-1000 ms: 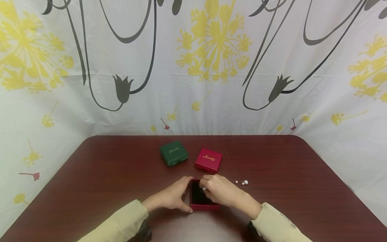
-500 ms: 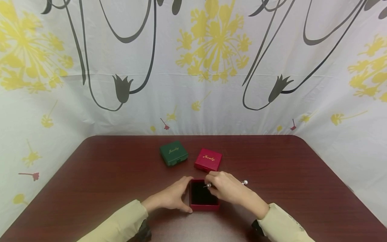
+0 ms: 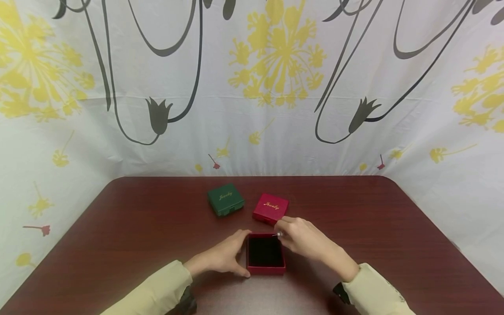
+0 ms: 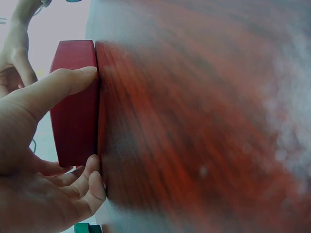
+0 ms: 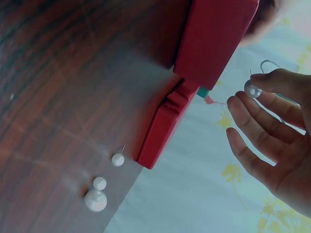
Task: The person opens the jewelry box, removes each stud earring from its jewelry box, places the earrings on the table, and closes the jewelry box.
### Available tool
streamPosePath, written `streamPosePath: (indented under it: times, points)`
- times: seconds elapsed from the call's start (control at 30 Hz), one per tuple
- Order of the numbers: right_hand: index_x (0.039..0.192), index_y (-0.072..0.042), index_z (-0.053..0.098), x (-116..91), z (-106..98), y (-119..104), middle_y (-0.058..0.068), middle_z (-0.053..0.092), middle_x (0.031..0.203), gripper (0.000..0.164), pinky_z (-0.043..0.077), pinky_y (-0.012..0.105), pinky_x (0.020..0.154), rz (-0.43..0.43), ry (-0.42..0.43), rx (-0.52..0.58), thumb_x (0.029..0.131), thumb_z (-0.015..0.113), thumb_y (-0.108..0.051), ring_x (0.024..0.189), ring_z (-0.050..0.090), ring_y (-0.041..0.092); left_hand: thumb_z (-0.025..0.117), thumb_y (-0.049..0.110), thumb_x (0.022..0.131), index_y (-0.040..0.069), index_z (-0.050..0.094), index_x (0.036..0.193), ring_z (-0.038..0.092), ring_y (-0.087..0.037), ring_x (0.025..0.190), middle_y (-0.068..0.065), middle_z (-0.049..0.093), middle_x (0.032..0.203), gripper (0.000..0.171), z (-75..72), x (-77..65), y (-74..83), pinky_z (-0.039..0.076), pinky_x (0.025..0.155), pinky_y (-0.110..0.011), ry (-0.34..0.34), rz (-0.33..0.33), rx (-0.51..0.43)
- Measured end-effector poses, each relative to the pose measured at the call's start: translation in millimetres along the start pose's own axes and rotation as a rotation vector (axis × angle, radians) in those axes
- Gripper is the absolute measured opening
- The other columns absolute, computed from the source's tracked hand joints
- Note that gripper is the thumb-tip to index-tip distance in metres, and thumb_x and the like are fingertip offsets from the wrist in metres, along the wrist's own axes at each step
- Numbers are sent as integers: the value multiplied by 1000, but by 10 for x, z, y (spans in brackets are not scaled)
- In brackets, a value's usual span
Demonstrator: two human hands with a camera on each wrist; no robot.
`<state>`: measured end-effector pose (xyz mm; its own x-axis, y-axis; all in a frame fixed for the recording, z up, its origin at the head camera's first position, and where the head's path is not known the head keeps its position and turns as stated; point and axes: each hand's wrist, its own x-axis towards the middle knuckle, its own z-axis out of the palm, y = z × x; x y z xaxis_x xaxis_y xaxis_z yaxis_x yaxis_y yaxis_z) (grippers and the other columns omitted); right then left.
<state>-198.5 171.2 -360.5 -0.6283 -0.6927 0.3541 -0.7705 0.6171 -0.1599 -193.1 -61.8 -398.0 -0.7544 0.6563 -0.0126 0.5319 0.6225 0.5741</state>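
Note:
An open red jewelry box (image 3: 265,271) with a black lining sits on the table in front of the person. My left hand (image 3: 225,255) holds its left side, thumb (image 4: 77,79) at the near corner and fingers at the far one. Between thumb and fingertips my right hand (image 3: 305,238) pinches a pearl stud earring (image 5: 252,89), its thin pin sticking out. In the head view that hand is over the box's far right corner. More pearl earrings (image 5: 118,159) lie on the tabletop in the right wrist view; the right hand hides them from the head camera.
Behind the open box are a closed red jewelry box (image 3: 271,207) and, further left, a closed green jewelry box (image 3: 225,199). The dark red wooden table (image 3: 157,205) ends at a white patterned curtain (image 3: 220,87).
My right hand has drawn back from inside the box, up and to the right, with the pearl earring in its fingertips. The left hand keeps its place on the box.

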Motion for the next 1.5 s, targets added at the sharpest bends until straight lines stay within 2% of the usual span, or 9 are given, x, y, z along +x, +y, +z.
streamPosePath:
  times: [0.43, 0.67, 1.07, 1.37, 1.5]
  points:
    - [82, -8, 62, -101, -69, 191, -1, 59, 76, 14, 46, 18, 55, 70, 5, -18, 71, 70, -4, 63, 55, 6, 80, 30, 62, -4, 30, 131, 48, -16, 90, -10, 42, 119, 92, -3, -8, 11, 42, 86, -32, -3, -12, 6]
    - [79, -8, 61, -179, -66, 282, -2, 60, 73, 15, 45, 19, 54, 60, 30, -39, 69, 71, -2, 60, 54, 5, 80, 30, 62, -4, 29, 131, 48, -16, 91, -11, 41, 120, 92, 1, -8, 8, 42, 86, -33, -9, -14, 3]
    - [74, -8, 59, -319, -101, 380, -3, 58, 69, 14, 43, 19, 51, 108, -29, -37, 69, 69, 0, 58, 49, 4, 80, 31, 62, -3, 31, 130, 47, -16, 91, -9, 42, 117, 90, 0, -4, 7, 42, 86, -31, -6, -11, 12]
    - [72, -9, 58, -417, -96, 451, -6, 54, 65, 15, 41, 19, 50, 136, -45, -54, 68, 70, -1, 57, 48, 4, 79, 31, 63, -1, 29, 132, 45, -18, 105, -10, 41, 123, 91, 6, 3, -1, 39, 92, -35, -16, -40, 4]
    - [70, -9, 58, -458, -94, 472, -8, 51, 63, 15, 39, 19, 48, 133, -44, -68, 67, 70, -2, 55, 45, 2, 79, 31, 63, 1, 30, 132, 44, -17, 105, -8, 41, 122, 90, 13, 11, -15, 39, 92, -35, -16, -41, 5]
